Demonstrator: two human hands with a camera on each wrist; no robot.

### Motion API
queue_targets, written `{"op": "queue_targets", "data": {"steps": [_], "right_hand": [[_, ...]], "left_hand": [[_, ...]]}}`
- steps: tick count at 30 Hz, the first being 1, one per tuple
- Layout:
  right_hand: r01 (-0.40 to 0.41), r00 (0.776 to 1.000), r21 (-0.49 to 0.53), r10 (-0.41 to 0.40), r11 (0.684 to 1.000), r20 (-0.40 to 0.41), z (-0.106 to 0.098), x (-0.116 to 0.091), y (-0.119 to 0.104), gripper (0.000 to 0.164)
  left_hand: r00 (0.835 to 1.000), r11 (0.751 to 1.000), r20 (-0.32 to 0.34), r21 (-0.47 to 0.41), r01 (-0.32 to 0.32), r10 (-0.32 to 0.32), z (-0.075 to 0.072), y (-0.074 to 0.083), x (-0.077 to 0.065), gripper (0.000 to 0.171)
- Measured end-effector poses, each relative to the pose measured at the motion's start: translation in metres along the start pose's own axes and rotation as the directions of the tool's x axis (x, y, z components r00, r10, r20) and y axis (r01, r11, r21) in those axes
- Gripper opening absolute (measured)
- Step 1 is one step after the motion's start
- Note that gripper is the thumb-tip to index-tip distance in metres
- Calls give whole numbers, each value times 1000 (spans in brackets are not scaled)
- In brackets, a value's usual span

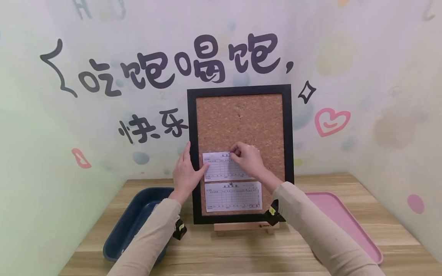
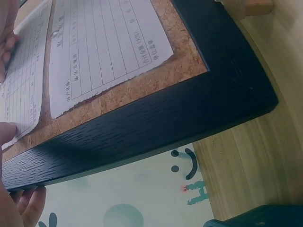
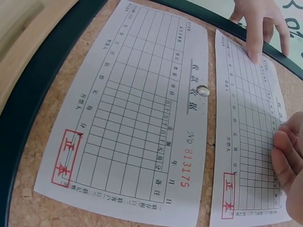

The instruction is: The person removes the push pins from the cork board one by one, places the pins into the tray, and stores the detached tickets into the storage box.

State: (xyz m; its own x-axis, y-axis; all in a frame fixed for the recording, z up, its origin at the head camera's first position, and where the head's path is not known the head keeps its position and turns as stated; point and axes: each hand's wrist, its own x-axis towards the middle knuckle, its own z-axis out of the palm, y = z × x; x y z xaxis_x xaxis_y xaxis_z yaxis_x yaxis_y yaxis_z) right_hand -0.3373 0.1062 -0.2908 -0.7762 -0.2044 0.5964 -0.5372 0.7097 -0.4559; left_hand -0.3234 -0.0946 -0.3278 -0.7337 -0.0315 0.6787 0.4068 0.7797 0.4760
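Observation:
A black-framed cork board (image 1: pixel 239 122) stands upright with two printed receipt slips on it, one above the other. A round metallic thumbtack (image 3: pixel 203 90) pins the lower slip (image 1: pixel 233 197) at its top middle. My left hand (image 1: pixel 188 174) grips the board's left side, fingers behind the frame (image 2: pixel 142 130) and thumb on the left edge of the upper slip (image 1: pixel 215 168). At that slip's top middle, my right hand (image 1: pixel 250 159) has thumb and fingers pinched together against the board. Whatever sits between those fingertips is hidden.
The board rests on a small wooden easel (image 1: pixel 241 229) on a wood-grain table (image 1: pixel 207 257). To the left is a dark blue tray (image 1: pixel 119 234), partly behind the left sleeve. A pink tray (image 1: pixel 352 226) lies at the right. Behind stands a wall (image 1: pixel 380 76) with painted lettering.

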Motion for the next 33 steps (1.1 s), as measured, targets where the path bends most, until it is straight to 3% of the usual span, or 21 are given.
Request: {"op": "queue_targets", "data": {"steps": [6, 14, 22, 33], "right_hand": [[-13, 999, 23, 12, 1000, 35, -3, 1, 0, 3], [-13, 1000, 7, 13, 1000, 23, -3, 0, 0, 4], [4, 1000, -86, -4, 996, -2, -3, -1, -6, 5], [-14, 1000, -121, 14, 993, 5, -3, -2, -6, 7]], "left_hand": [[1000, 1000, 7, -5, 7, -7, -1, 1, 0, 86], [1000, 1000, 5, 0, 2, -2, 1, 0, 1, 86], [1000, 1000, 7, 1, 12, -12, 1, -1, 0, 87], [1000, 1000, 0, -10, 5, -5, 1, 0, 0, 86]]}}
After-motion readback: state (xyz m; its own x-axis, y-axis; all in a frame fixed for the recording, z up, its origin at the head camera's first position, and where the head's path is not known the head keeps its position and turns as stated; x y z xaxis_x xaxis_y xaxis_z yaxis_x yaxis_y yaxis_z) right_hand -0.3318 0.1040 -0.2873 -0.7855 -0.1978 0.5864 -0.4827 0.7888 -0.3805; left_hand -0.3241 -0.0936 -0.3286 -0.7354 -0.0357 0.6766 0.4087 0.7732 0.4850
